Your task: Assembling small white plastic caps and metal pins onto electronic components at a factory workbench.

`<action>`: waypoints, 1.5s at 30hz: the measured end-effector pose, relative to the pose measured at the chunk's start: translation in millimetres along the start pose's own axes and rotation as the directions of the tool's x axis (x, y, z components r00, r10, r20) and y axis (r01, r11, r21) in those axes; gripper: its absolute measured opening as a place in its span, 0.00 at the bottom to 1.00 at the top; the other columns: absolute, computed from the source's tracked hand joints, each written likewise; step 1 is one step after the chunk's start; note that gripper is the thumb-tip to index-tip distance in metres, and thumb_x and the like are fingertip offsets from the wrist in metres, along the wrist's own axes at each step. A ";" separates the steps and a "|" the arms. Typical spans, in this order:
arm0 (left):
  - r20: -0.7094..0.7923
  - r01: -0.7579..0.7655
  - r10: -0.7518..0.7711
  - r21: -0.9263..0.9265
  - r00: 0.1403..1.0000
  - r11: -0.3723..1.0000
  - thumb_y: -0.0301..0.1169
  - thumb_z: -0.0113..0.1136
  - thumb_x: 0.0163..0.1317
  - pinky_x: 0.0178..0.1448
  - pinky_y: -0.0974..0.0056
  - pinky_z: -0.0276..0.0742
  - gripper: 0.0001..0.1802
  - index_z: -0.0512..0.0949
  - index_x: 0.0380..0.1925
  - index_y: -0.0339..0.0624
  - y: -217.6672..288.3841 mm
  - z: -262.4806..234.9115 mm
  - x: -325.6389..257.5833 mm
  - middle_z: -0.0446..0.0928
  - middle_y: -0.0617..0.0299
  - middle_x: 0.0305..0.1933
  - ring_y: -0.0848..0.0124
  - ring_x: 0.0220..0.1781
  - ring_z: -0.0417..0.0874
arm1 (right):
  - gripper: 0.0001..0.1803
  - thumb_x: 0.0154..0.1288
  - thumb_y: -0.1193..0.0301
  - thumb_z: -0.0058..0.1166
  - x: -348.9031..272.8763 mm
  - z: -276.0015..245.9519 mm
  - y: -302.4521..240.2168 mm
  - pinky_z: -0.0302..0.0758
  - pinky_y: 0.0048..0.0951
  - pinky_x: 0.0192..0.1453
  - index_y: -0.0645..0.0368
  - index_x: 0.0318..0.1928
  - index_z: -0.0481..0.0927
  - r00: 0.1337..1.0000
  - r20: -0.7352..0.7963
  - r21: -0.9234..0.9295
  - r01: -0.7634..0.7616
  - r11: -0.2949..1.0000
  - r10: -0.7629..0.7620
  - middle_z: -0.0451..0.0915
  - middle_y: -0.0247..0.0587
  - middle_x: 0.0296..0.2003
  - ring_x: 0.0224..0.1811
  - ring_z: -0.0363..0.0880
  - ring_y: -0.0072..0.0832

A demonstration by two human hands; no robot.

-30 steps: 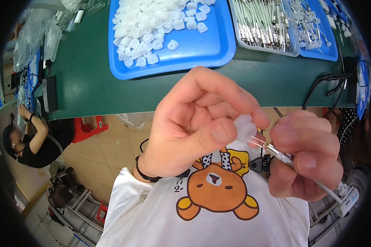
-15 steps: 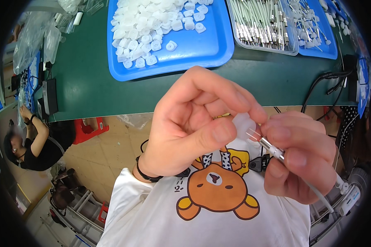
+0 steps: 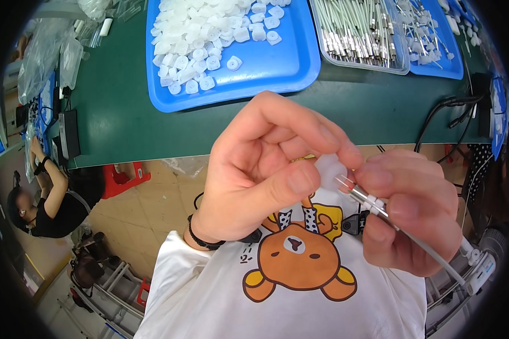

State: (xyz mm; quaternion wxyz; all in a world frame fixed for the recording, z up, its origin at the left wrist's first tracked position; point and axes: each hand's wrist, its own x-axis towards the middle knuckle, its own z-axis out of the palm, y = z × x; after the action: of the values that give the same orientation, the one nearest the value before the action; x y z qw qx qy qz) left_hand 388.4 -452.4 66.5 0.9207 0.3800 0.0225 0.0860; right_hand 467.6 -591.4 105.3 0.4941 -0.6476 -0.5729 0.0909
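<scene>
Left hand (image 3: pixel 254 183): pinching white cap (image 3: pixel 330 171), apparently to steady it. Right hand (image 3: pixel 410 212): gripping metal-ended cable (image 3: pixel 370 202), wires (image 3: pixel 343 181) angled at cap, seemingly for alignment; contact unclear. Green bench (image 3: pixel 209 130) beyond: blue tray (image 3: pixel 271 68), loose caps (image 3: pixel 198 39), presumably within reach.

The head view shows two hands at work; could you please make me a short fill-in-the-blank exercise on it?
The left hand holds a translucent white piece between a finger and the ____.
The right hand holds a cable whose metal end points up and to the picture's ____.
The tray heaped with white pieces is coloured ____.
The tabletop is dark ____.
Missing words: thumb; left; blue; green.
</scene>
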 end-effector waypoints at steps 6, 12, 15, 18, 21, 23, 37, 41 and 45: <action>-0.023 0.001 -0.001 -0.010 1.000 1.000 0.40 0.53 0.51 0.31 0.73 0.66 0.17 0.60 0.32 0.43 1.5 1.8 -1.3 0.67 0.59 0.32 0.74 0.28 0.69 | 0.19 0.50 0.81 0.45 -0.8 -0.1 -3.0 0.71 0.31 0.33 0.60 0.44 0.59 0.999 0.017 -0.034 -0.031 0.999 0.031 0.67 0.51 0.37 0.30 0.71 0.34; -0.039 0.010 -0.010 -0.014 0.999 1.000 0.41 0.53 0.50 0.30 0.74 0.66 0.18 0.60 0.32 0.43 1.2 1.8 -1.8 0.67 0.60 0.32 0.75 0.27 0.68 | 0.20 0.50 0.80 0.46 12.7 -6.6 -13.5 0.71 0.32 0.34 0.60 0.44 0.59 0.982 0.146 -0.123 -0.104 0.987 0.122 0.68 0.50 0.37 0.32 0.70 0.35; -0.047 0.021 -0.021 -0.008 0.999 1.000 0.42 0.54 0.49 0.29 0.74 0.66 0.19 0.60 0.32 0.43 1.1 1.4 -2.4 0.67 0.60 0.31 0.75 0.27 0.69 | 0.20 0.49 0.80 0.47 3.4 -5.7 -9.5 0.71 0.32 0.34 0.59 0.44 0.59 0.989 0.118 -0.087 -0.078 0.993 0.088 0.68 0.50 0.37 0.32 0.70 0.35; -0.053 0.034 -0.034 -0.001 0.998 0.999 0.43 0.54 0.49 0.29 0.74 0.67 0.19 0.60 0.31 0.43 1.5 3.1 -2.2 0.67 0.60 0.31 0.74 0.27 0.69 | 0.20 0.49 0.80 0.48 1.5 -7.4 -9.0 0.70 0.32 0.35 0.58 0.44 0.59 0.990 0.107 -0.041 -0.087 0.995 0.091 0.68 0.49 0.37 0.32 0.70 0.35; -0.061 0.043 -0.043 -0.005 0.997 0.999 0.43 0.54 0.49 0.29 0.74 0.68 0.19 0.60 0.31 0.43 1.9 4.7 -3.1 0.67 0.60 0.31 0.74 0.27 0.70 | 0.20 0.49 0.80 0.48 0.6 -7.6 -10.2 0.70 0.32 0.35 0.58 0.44 0.60 0.988 0.107 -0.026 -0.106 0.994 0.108 0.68 0.49 0.38 0.32 0.70 0.35; -0.064 0.038 -0.038 0.000 0.997 0.999 0.43 0.54 0.49 0.30 0.74 0.68 0.19 0.60 0.31 0.43 1.6 4.1 -3.4 0.67 0.60 0.31 0.74 0.28 0.70 | 0.20 0.49 0.80 0.48 0.2 -6.2 -10.3 0.70 0.32 0.35 0.58 0.43 0.60 0.989 0.103 -0.041 -0.105 0.994 0.109 0.68 0.49 0.37 0.32 0.70 0.35; -0.066 0.021 -0.021 0.006 0.998 1.000 0.41 0.53 0.50 0.30 0.73 0.68 0.18 0.60 0.31 0.42 -0.1 2.6 -5.5 0.67 0.59 0.31 0.73 0.28 0.70 | 0.17 0.49 0.80 0.47 1.9 -6.3 -12.3 0.70 0.33 0.35 0.60 0.42 0.61 0.989 0.116 -0.098 -0.080 0.992 0.091 0.69 0.50 0.37 0.33 0.70 0.34; -0.096 0.002 0.002 0.044 0.995 0.999 0.40 0.54 0.49 0.32 0.71 0.70 0.18 0.61 0.31 0.41 -0.1 4.4 -6.2 0.68 0.57 0.31 0.71 0.30 0.72 | 0.17 0.49 0.81 0.46 2.3 -6.7 -11.5 0.71 0.33 0.35 0.60 0.42 0.61 0.990 0.114 -0.085 -0.079 0.993 0.088 0.69 0.50 0.37 0.31 0.70 0.34; -0.164 -0.073 0.087 0.088 0.983 0.993 0.37 0.57 0.47 0.35 0.66 0.74 0.18 0.63 0.30 0.38 -2.1 5.3 -10.2 0.69 0.55 0.29 0.68 0.31 0.74 | 0.17 0.50 0.81 0.45 -4.1 8.7 -7.4 0.71 0.32 0.33 0.60 0.42 0.60 0.995 -0.051 -0.006 -0.082 0.997 0.081 0.68 0.49 0.36 0.30 0.71 0.35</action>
State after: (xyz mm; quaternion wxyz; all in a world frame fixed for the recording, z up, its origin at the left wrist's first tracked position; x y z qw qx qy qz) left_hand 379.3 -459.4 68.5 0.8952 0.4090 0.0882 0.1535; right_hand 455.5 -591.2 104.7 0.5017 -0.6745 -0.5337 0.0923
